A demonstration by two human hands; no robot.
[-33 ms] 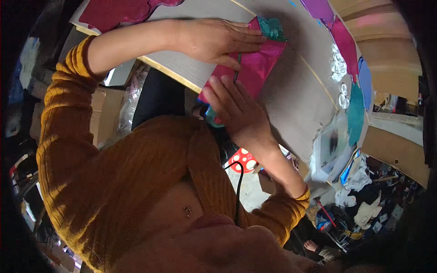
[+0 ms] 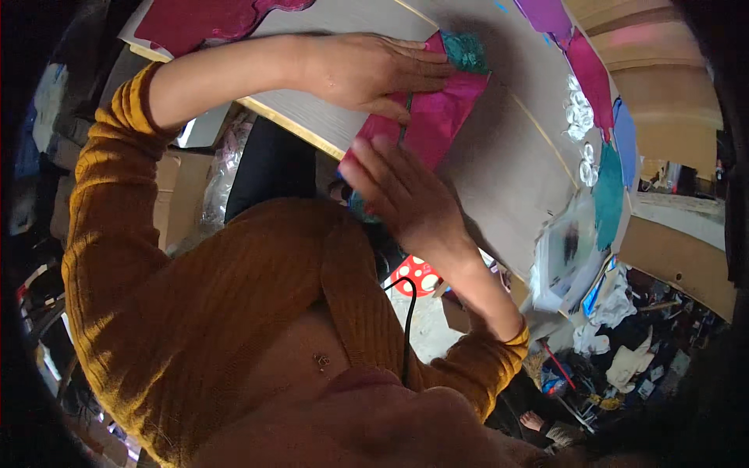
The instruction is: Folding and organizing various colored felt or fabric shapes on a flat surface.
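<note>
A magenta piece of cloth (image 2: 445, 113) with teal at its far end lies on the grey-topped table (image 2: 507, 168) and reaches over the near edge. My left hand (image 2: 382, 74) rests flat on its far part, fingers stretched out toward the teal end. Over its near part is my right hand (image 2: 409, 203), fingers extended and slightly blurred; whether they touch the cloth is hard to tell. A dark line runs across the cloth between the hands. Teal fabric (image 2: 360, 204) shows below the table edge, partly behind my right hand.
More magenta cloth (image 2: 211, 27) lies at the far left of the table. Along the right edge are purple, magenta, blue and teal pieces (image 2: 610, 195), white rings (image 2: 579, 109) and a clear plastic bag (image 2: 560, 253). A red stool top with pale dots (image 2: 416, 277) stands below.
My right hand has shifted slightly toward the table's near edge and left. My left hand stays in place on the cloth.
</note>
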